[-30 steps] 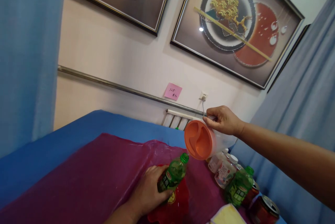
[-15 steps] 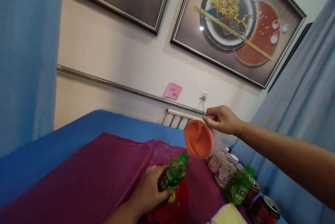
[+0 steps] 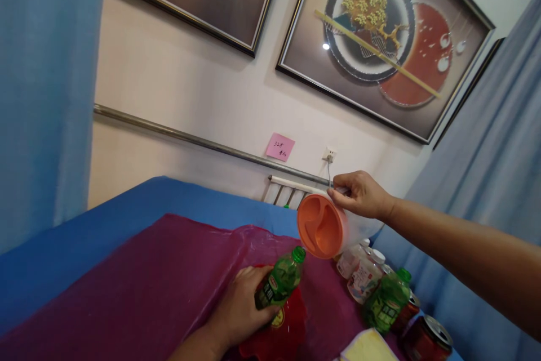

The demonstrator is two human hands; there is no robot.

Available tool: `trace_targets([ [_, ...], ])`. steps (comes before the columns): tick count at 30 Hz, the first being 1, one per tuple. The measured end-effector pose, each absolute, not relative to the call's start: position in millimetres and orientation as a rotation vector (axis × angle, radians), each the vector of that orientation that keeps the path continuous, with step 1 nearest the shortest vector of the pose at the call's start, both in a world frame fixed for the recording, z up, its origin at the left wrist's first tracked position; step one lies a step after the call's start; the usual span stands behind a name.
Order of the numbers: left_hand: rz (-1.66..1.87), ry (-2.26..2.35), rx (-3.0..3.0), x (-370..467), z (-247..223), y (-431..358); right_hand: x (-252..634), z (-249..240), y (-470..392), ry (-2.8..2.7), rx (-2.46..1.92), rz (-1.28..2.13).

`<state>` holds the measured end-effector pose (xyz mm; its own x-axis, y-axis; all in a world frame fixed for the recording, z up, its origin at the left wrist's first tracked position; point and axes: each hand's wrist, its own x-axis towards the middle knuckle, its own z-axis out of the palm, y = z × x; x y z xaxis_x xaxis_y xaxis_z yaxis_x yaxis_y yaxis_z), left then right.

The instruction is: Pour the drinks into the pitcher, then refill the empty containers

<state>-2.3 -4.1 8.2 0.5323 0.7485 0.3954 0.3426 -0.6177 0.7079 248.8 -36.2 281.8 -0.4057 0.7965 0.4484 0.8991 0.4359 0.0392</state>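
Left grip [image 3: 242, 303] clamped round green bottle [image 3: 282, 281], right grip [image 3: 359, 195] round tilted pitcher's [image 3: 326, 228] handle. Looks mid-pour, unfinished; fill level unclear.

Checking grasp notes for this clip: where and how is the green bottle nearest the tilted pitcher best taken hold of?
Likely the labelled body of the green bottle, from the left, where the left hand holds it: the body is broad enough to wrap, while the narrow neck stands close to the pitcher on the right.
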Motion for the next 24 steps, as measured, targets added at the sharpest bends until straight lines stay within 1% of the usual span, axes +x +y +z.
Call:
trace_targets([
  [4, 0.973, 0.895, 2.205, -2.2, 8.2, -4.6, 245.5, 281.9, -37.3, -2.349, -1.441, -0.378],
  [10, 0.935, 0.9, 2.205, -2.8, 9.5, -5.0, 241.6, 282.5, -38.5, -2.388, -1.436, -0.427],
  [24, 0.982, 0.862, 2.224, -2.7, 12.0, -5.4, 234.6, 279.5, -45.7, -2.424, -1.401, -0.534],
])
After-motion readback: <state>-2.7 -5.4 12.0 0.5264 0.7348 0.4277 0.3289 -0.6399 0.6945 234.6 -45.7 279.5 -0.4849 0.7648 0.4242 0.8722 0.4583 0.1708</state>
